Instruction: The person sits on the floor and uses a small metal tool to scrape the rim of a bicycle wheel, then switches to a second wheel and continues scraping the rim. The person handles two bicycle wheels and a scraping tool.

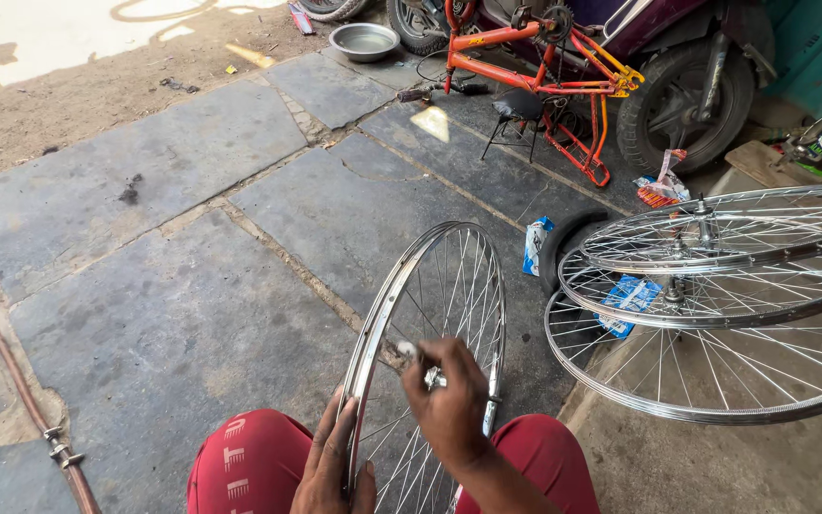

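Left hand [335,471] grips the wheel's rim [384,305]; right hand [449,405] pinches a small tool [411,352] at the spokes, over the knees.

spoked wheels [715,314]: 4 | orange bicycle frame [544,57]: 1 | metal bowl [363,41]: 1 | hands [449,405]: 2

wheel [430,333] bottom cut off, stacked rims [715,314] cropped right, fingertip object unclear

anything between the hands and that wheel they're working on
Nothing visible. The left hand already grips the rim of the upright wheel, and the right hand is on its spokes, holding a small metal tool against them.
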The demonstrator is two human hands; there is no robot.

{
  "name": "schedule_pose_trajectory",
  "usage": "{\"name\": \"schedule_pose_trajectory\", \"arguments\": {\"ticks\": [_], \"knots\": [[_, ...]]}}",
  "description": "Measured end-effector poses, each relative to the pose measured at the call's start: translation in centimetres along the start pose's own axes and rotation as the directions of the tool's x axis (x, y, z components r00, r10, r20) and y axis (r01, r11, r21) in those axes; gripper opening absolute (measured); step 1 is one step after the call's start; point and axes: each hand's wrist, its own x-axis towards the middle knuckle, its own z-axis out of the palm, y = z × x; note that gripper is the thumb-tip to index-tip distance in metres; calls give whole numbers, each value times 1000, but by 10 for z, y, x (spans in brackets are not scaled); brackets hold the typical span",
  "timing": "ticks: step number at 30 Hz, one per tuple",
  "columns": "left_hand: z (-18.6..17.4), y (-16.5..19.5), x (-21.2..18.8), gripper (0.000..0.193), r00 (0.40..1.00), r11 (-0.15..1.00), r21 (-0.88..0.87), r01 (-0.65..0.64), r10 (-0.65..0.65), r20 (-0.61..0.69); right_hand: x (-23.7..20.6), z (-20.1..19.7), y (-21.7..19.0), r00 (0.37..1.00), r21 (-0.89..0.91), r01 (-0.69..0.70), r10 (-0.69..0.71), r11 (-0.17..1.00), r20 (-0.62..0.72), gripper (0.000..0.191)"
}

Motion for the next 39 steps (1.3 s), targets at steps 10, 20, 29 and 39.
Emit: {"name": "schedule_pose_trajectory", "arguments": {"ticks": [10, 20, 29, 39], "knots": [[0, 24, 13, 87, 998, 999, -22, -43, 44, 39, -16, 1, 9, 859, 393, -391, 177, 832, 481, 26], [-16, 65, 42, 83, 997, 997, 26, 67, -67, 22, 13, -2, -25, 949, 309, 13, -109, 951, 295, 25], [-16, 57, 38, 83, 1000, 999, 35, 6, -6, -5, 9, 19, -33, 977, -89, 41, -21, 995, 214, 24], [-14, 65, 40, 91, 965, 968, 115, 225, -238, 113, 49, -17, 9, 560, 367, -696, 146, 617, 816, 19]]}}
